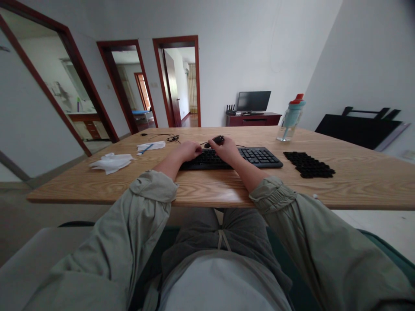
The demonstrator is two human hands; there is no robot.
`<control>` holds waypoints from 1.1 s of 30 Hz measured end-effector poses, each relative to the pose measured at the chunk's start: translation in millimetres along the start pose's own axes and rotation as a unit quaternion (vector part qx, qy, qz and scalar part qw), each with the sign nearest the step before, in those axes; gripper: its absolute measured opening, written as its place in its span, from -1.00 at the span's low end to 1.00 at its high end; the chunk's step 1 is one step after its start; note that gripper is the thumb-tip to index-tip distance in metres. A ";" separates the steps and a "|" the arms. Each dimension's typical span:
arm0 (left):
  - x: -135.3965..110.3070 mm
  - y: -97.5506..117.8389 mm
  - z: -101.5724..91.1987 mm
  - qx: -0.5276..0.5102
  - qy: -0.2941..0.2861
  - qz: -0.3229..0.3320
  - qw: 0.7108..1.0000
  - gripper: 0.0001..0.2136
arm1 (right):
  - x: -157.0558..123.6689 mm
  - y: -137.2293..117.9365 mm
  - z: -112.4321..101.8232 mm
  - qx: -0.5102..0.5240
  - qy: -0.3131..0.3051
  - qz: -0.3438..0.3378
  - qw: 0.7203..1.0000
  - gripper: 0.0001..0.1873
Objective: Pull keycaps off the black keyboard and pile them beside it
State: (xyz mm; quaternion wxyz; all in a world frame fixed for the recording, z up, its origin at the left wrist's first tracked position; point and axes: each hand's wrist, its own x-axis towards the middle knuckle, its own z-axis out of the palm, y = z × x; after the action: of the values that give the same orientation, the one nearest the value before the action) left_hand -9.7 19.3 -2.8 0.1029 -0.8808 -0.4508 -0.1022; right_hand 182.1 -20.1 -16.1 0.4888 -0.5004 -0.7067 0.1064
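Note:
A black keyboard [259, 156] lies across the table in front of me, with both hands over its left and middle parts. My right hand [227, 149] is closed around a small, dark, rounded object [218, 141], whose kind I cannot make out. Over the left part of the keyboard, my left hand [189, 151] has its fingers curled together near the keys; whatever they may hold is hidden. To the right of the keyboard lies a patch of small black pieces in rows [308, 165], looking like loose keycaps.
Crumpled white tissues [112, 163] lie on the wooden table [210, 188] at the left. A blue stick-like tool [146, 148] rests on another tissue [157, 146]. Behind is a coiled black cable [173, 138]. A water bottle [292, 119] with a red lid stands at the back right.

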 end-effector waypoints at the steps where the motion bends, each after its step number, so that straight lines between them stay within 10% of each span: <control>1: 0.1 0.1 0.0 0.001 -0.002 0.002 1.000 -0.78 | 0.0 0.3 -0.7 0.016 -0.010 0.001 1.000 -0.61; 23: -1.0 5.9 2.2 0.033 0.014 -0.037 0.999 -0.77 | 2.1 -0.3 -7.6 0.227 -0.099 0.133 0.960 -0.65; 30: 4.5 13.7 -11.1 -0.008 0.188 0.009 0.982 -0.63 | 6.8 0.4 -9.1 0.250 -0.100 0.148 0.952 -0.65; 33: 17.1 18.4 -11.1 -0.017 0.133 0.031 0.990 -0.59 | 9.9 3.1 -7.6 0.237 -0.102 0.139 0.956 -0.66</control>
State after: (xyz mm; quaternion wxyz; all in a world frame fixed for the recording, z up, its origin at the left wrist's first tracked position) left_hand 14.1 19.0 10.8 0.1502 -0.8744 -0.4038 -0.2230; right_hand 189.9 -13.2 -8.5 0.4988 -0.4494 -0.6311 0.3884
